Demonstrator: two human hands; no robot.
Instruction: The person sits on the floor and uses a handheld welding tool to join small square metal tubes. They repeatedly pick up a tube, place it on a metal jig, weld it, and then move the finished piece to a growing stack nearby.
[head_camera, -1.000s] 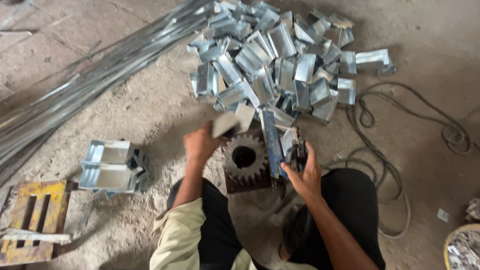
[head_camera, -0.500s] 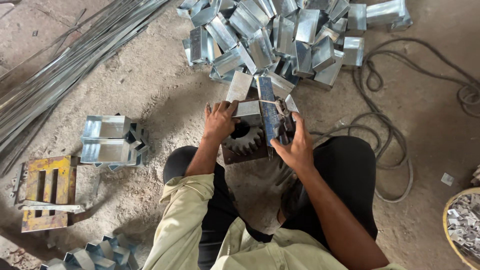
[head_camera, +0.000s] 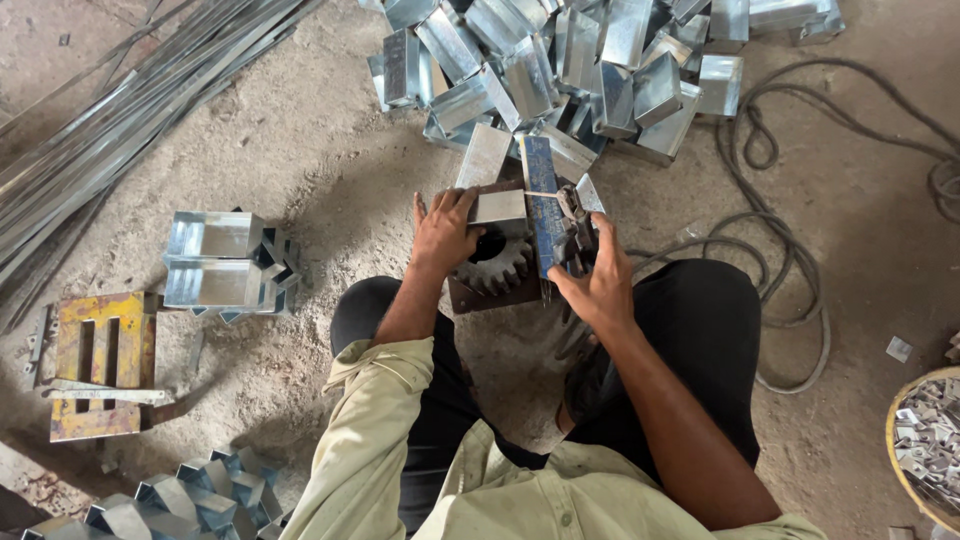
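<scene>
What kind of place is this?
Probably a small sheet-metal workshop: a heap of bent metal pieces on a dusty concrete floor, long metal strips, and a gear press between the person's knees.

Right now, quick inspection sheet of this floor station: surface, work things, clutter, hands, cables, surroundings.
Surface: dusty concrete floor.
Work things: bent metal piece lying over toothed gear wheel; blue upright bar beside it.
Clutter: pile of bent metal channels; stacked channels; yellow jig.
Hands: left hand presses the piece; right hand grips a dark lever.
Cables: grey cable looped on floor.
Surroundings: long metal strips; basket of small parts.
</scene>
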